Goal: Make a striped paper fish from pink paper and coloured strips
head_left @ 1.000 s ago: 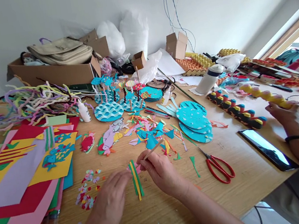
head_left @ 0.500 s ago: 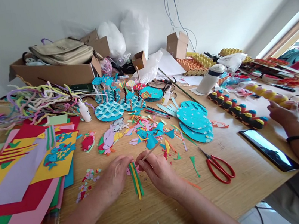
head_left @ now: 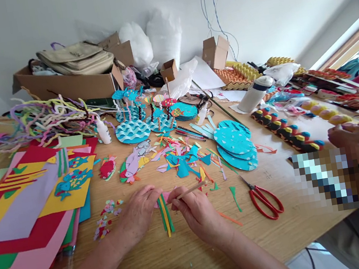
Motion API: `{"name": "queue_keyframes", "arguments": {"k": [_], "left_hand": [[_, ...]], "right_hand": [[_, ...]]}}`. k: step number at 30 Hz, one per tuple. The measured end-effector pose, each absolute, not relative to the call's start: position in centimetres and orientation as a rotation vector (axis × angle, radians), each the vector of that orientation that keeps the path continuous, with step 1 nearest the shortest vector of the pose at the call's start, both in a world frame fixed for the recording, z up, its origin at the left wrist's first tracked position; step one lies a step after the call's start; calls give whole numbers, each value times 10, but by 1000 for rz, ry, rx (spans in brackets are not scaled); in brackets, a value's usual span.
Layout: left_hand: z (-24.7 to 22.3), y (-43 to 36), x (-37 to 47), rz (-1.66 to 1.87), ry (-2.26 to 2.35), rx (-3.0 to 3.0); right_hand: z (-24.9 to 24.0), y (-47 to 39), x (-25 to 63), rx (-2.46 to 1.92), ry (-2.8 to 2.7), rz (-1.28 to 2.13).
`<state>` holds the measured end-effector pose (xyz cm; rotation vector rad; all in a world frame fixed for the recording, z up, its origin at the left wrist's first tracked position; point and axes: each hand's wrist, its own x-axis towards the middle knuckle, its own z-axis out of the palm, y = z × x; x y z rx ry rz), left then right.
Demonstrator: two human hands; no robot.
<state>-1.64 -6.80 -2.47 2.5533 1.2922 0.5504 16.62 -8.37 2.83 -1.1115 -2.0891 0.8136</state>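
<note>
My right hand [head_left: 197, 213] grips a thin wooden stick [head_left: 191, 190] between thumb and fingers. The stick slants up to the right. My left hand [head_left: 139, 213], fingers bent together, holds the top of the green and yellow paper strips [head_left: 165, 218] low over the table. Between my hands a bit of pink paper [head_left: 166, 195] shows, mostly hidden by my fingers. Beyond them are coloured paper scraps [head_left: 182, 163] and cut paper fish [head_left: 131, 162]. Red-handled scissors [head_left: 265, 202] lie open to the right of my right hand.
Coloured paper sheets [head_left: 14, 235] are stacked at left, below a pile of pipe cleaners [head_left: 51, 120]. A glue bottle [head_left: 103, 130] stands near blue wave-patterned discs [head_left: 133, 132]. Blue paper discs [head_left: 235, 143] lie at right, before a white bottle [head_left: 256, 94]. Another person's hands [head_left: 350, 137] work at far right.
The stick in my right hand has tipped flatter, and its end has swung to the right. My left hand stays at the strips. The view has shifted slightly.
</note>
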Motion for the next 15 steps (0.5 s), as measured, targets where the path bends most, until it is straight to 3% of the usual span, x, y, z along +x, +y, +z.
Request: {"name": "queue_keyframes", "arguments": {"k": [15], "left_hand": [[-20,-59,-16,584,1250,2473]], "right_hand": [[29,-79,164,-1139,-2100,771]]}}
